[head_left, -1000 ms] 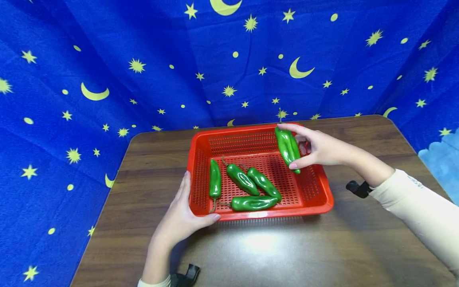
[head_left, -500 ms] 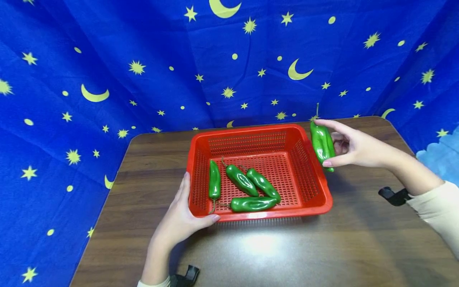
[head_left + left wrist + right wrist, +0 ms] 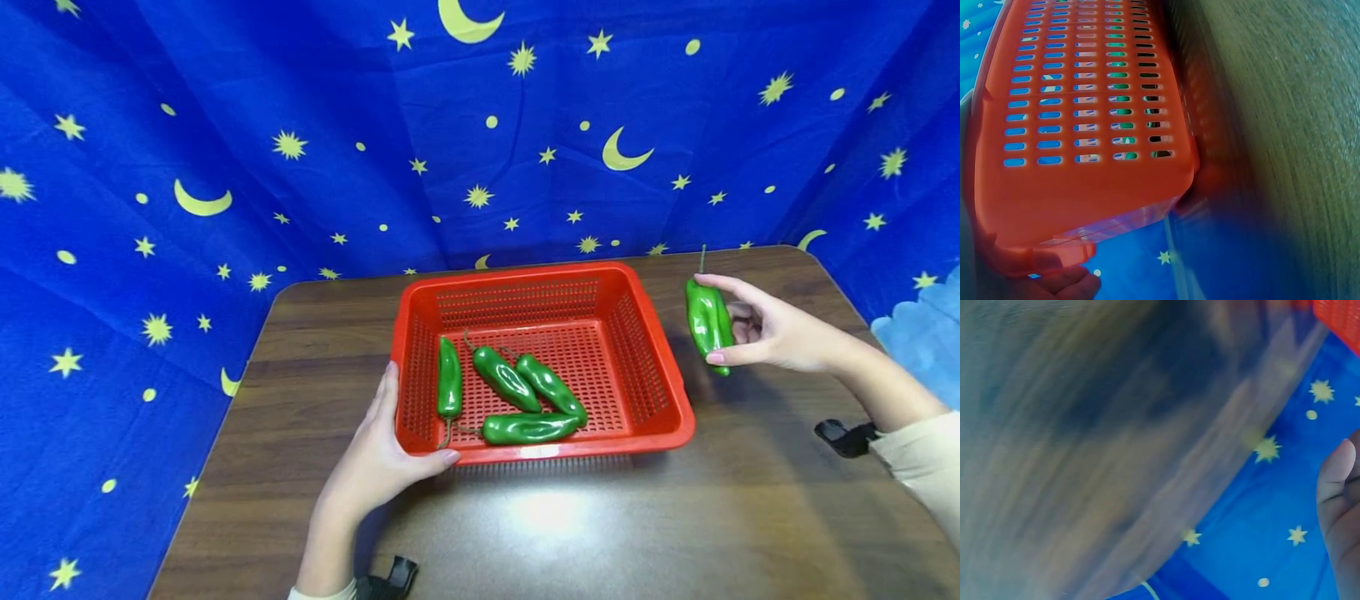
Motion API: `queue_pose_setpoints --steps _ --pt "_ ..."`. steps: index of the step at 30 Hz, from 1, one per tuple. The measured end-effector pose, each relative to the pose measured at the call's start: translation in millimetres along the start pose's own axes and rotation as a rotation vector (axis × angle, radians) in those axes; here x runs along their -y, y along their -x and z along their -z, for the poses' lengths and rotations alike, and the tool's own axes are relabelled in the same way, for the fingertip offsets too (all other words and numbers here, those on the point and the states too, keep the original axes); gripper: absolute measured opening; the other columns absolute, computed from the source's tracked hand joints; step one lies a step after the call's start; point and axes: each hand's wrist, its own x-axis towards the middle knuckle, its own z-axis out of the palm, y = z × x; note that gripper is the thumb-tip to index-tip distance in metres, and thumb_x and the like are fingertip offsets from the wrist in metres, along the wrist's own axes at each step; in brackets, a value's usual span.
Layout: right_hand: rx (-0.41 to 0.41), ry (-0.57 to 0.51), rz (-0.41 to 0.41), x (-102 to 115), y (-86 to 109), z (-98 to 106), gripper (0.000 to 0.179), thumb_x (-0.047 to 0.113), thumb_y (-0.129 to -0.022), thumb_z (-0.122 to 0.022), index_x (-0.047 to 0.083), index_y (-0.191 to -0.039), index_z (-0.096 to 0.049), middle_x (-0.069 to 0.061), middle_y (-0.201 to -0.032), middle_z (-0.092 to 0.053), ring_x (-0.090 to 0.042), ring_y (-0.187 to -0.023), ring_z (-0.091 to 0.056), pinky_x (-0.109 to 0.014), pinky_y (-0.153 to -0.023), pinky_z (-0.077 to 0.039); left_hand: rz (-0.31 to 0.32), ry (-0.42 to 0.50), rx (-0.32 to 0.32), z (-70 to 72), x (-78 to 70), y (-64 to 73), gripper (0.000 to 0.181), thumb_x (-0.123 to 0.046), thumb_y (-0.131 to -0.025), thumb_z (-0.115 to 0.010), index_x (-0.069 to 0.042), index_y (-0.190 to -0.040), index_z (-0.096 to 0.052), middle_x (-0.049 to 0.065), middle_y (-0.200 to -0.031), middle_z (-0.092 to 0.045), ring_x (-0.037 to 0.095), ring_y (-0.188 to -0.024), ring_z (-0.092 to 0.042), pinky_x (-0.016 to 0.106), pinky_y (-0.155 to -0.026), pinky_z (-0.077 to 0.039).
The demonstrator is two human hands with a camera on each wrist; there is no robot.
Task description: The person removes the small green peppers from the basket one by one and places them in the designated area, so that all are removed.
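To the right of the red plastic basket [image 3: 660,375], my right hand [image 3: 780,333] holds a green chili pepper [image 3: 707,317] above the table, thumb at its lower tip and index finger near the stem. The right wrist view shows only some fingers [image 3: 1341,487]; the pepper is out of sight there. My left hand [image 3: 382,450] grips the basket's near left corner, with the thumb on the front rim and the other fingers along the left side. In the left wrist view, fingertips [image 3: 1079,284] show beside the rim. Several green peppers [image 3: 502,379] lie inside the basket, toward its left and front.
A brown wood-grain table [image 3: 315,358] carries the basket. A blue cloth [image 3: 360,108] with yellow stars and moons hangs behind and at the sides. Black straps [image 3: 847,437] sit at both wrists.
My right hand has carried its pepper from above the basket's right end out past the rim to the right, and slightly lower. My left hand and the basket stay put.
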Motion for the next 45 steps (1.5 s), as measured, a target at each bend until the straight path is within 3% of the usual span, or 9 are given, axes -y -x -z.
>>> queue_pose_setpoints --steps 5,16,24,32,35,38,45 --pt "0.030 -0.071 -0.010 -18.4 8.5 -0.6 0.100 -0.018 -0.078 -0.071 0.002 -0.157 -0.013 0.002 -0.107 -0.068 -0.014 -0.081 -0.070 -0.029 -0.063 -0.059 0.005 0.006 0.004 -0.7 -0.6 0.3 0.137 -0.062 -0.063 -0.086 -0.034 -0.159 0.006 -0.001 -0.168 -0.004 0.033 -0.150 -0.025 0.060 -0.112 -0.035" --pt "0.063 -0.102 -0.070 -52.9 20.9 -7.8 0.097 -0.014 -0.079 -0.072 0.007 -0.157 -0.018 0.001 -0.114 -0.059 -0.009 -0.089 -0.067 -0.027 -0.071 -0.060 0.036 -0.003 0.005 -0.6 -1.4 0.3 0.138 -0.062 -0.061 -0.087 -0.034 -0.159 0.007 -0.002 -0.168 -0.003 0.033 -0.151 -0.023 0.059 -0.113 -0.034" --pt "0.022 0.086 -0.219 -65.9 26.7 -13.5 0.094 -0.001 -0.078 -0.080 0.008 -0.153 -0.025 -0.010 -0.102 -0.059 -0.008 -0.077 -0.062 -0.027 -0.063 -0.055 0.052 0.012 0.012 -1.4 -2.7 1.3 0.136 -0.061 -0.062 -0.087 -0.037 -0.158 0.006 -0.005 -0.168 -0.003 0.030 -0.151 -0.025 0.058 -0.113 -0.036" --pt "0.040 0.193 -0.268 -65.7 27.0 -12.1 0.094 0.009 -0.078 -0.082 0.002 -0.152 -0.025 -0.015 -0.100 -0.061 -0.006 -0.076 -0.061 -0.025 -0.065 -0.052 0.039 0.019 0.005 -1.3 -2.5 0.6 0.136 -0.061 -0.062 -0.087 -0.038 -0.158 0.006 -0.005 -0.168 -0.005 0.029 -0.149 -0.028 0.057 -0.111 -0.038" --pt "0.057 0.297 -0.300 -61.1 25.6 -8.8 0.096 0.020 -0.078 -0.084 0.007 -0.154 -0.026 -0.012 -0.101 -0.063 -0.004 -0.078 -0.060 -0.024 -0.066 -0.050 0.040 0.029 0.006 -0.9 -2.8 0.8 0.136 -0.061 -0.062 -0.087 -0.038 -0.158 0.006 -0.005 -0.168 -0.006 0.029 -0.148 -0.030 0.056 -0.111 -0.040" --pt "0.071 0.398 -0.344 -56.1 24.2 -5.9 0.097 0.030 -0.078 -0.084 0.013 -0.155 -0.028 -0.006 -0.090 -0.064 -0.005 -0.074 -0.057 -0.024 -0.064 -0.046 0.037 0.031 0.005 -0.5 -3.0 1.1 0.137 -0.063 -0.061 -0.087 -0.037 -0.158 0.006 -0.004 -0.168 -0.006 0.029 -0.148 -0.030 0.056 -0.111 -0.039" --pt "0.102 0.522 -0.424 -47.3 23.2 3.6 0.096 0.042 -0.082 -0.079 0.016 -0.157 -0.025 0.001 -0.074 -0.055 -0.007 -0.064 -0.049 -0.024 -0.058 -0.036 0.016 0.024 0.002 -0.3 -1.4 0.8 0.139 -0.066 -0.060 -0.085 -0.034 -0.159 0.006 -0.002 -0.168 -0.006 0.030 -0.149 -0.028 0.057 -0.112 -0.037"
